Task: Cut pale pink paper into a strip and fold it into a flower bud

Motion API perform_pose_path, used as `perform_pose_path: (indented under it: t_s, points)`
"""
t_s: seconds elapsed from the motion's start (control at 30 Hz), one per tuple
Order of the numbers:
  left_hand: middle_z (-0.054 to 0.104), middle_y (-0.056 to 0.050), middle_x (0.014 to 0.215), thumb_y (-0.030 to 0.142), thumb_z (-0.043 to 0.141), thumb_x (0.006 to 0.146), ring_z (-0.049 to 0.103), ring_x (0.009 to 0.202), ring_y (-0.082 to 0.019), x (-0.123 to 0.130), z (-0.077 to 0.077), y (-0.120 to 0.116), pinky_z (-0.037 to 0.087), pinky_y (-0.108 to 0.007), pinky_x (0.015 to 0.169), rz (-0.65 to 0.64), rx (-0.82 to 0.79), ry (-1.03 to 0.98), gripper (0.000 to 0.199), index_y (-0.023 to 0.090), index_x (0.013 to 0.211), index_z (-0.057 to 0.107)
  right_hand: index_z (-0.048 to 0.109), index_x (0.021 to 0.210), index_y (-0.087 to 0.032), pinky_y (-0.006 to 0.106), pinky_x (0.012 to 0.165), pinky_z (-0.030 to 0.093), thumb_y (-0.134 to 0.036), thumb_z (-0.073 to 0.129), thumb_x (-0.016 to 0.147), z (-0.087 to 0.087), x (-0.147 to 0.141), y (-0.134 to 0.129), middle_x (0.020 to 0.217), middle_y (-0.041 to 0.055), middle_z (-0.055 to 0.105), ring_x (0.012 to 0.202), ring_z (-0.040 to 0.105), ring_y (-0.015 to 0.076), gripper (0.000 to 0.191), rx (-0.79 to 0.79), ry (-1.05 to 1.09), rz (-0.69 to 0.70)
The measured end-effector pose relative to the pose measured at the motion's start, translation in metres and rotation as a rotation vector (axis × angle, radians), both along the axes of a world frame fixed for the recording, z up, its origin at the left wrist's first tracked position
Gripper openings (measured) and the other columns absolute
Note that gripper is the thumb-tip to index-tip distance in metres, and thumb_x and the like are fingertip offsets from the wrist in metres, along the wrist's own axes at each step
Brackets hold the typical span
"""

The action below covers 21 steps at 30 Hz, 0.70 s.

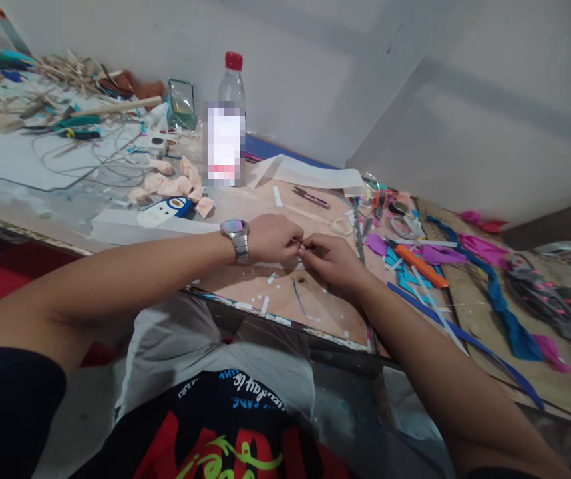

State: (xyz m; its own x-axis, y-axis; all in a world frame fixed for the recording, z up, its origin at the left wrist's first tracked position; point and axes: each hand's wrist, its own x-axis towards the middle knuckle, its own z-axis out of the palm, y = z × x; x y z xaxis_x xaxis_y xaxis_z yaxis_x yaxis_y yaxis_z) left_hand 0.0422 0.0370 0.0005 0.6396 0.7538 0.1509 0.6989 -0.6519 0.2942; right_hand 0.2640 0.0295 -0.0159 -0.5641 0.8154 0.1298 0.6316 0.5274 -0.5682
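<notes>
Close together over the near part of the table (245, 283), the left hand (271, 238) and right hand (334, 259) meet at the fingertips; the left fingers curl inward, the right thumb and forefinger press together, and both seem to pinch one small thing between them, too hidden to make out; white scraps (271, 278) lie just below, and a pale ring (341, 227) sits near the right knuckles; beyond stand a red-capped bottle (231, 85) and a slim dark tool (310, 197); crumpled peach paper (174, 185) and a blue-and-white gadget (166, 211) crowd the left; farther right, an orange cutter (421, 265) rests among coloured scraps (441, 255), past the right wrist.
</notes>
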Motion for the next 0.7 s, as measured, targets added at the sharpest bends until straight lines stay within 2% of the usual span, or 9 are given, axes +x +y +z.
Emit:
perform_pose_path:
  t_s: [0.33, 0.7]
  points:
    - [0.081, -0.010, 0.097, 0.036, 0.051, 0.093, 0.072, 0.088, -0.023, 0.0003, 0.0010, -0.0006, 0.042, -0.032, 0.070, 0.000, -0.004, 0.003, 0.035, 0.022, 0.106, 0.081, 0.074, 0.093, -0.016, 0.026, 0.076, 0.046, -0.042, 0.060, 0.096, 0.0001, -0.0001, -0.0004, 0.089, 0.0055, 0.074, 0.080, 0.064, 0.0145, 0.030, 0.011, 0.000, 0.010]
    - [0.080, -0.009, 0.096, 0.036, 0.050, 0.093, 0.072, 0.087, -0.024, 0.0003, 0.0002, 0.0006, 0.033, -0.034, 0.064, -0.006, 0.007, 0.010, 0.035, 0.022, 0.103, 0.080, 0.073, 0.093, -0.016, 0.026, 0.075, 0.046, -0.042, 0.060, 0.097, -0.0017, 0.0010, 0.0005, 0.089, 0.0054, 0.074, 0.080, 0.063, 0.0144, 0.029, 0.028, 0.006, 0.019]
